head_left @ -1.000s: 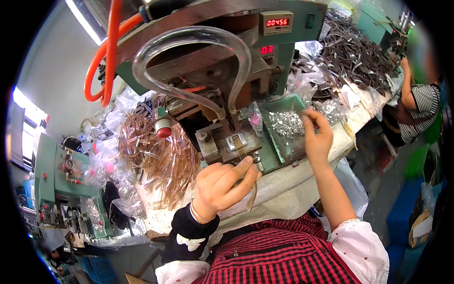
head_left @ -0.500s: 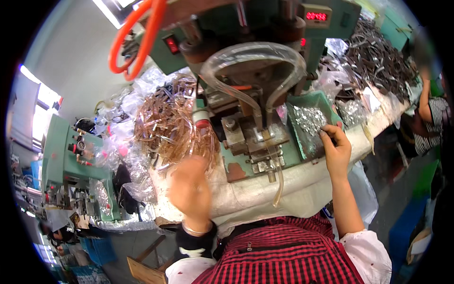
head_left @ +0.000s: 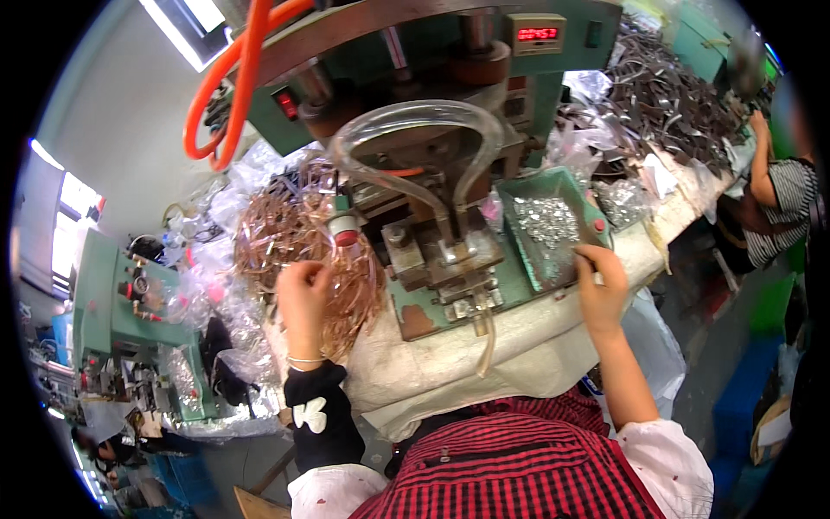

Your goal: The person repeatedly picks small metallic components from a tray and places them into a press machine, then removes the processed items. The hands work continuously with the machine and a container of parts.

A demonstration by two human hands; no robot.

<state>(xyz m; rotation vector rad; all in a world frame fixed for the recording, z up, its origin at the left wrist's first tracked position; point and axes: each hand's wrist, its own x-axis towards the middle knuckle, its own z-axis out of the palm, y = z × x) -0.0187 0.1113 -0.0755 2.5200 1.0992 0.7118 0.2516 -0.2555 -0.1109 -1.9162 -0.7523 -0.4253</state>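
Observation:
My left hand (head_left: 303,298), its fingers curled in, is at the near edge of a heap of brown translucent strips (head_left: 285,216). Whether a strip is between those fingers is hidden. Over the near right edge of a green tray (head_left: 529,251), my right hand (head_left: 603,290) has thumb and fingertips drawn together; anything in them is too small to make out. Small shiny metal pieces (head_left: 546,221) lie in the tray. Between my hands stands a green press, with a metal die block (head_left: 450,255) and a clear bent hose (head_left: 424,111) looping above it.
A red-capped button (head_left: 344,235) sits left of the die, and another red button (head_left: 599,225) beside the tray. Dark strips (head_left: 666,95) are heaped at far right, near a person in a striped top (head_left: 782,203). An orange hose (head_left: 246,78) hangs at upper left.
My left hand has moved left to the brown strips, out of its blur. My right hand stays by the tray, fingers bent in closer. The whole view has shifted slightly.

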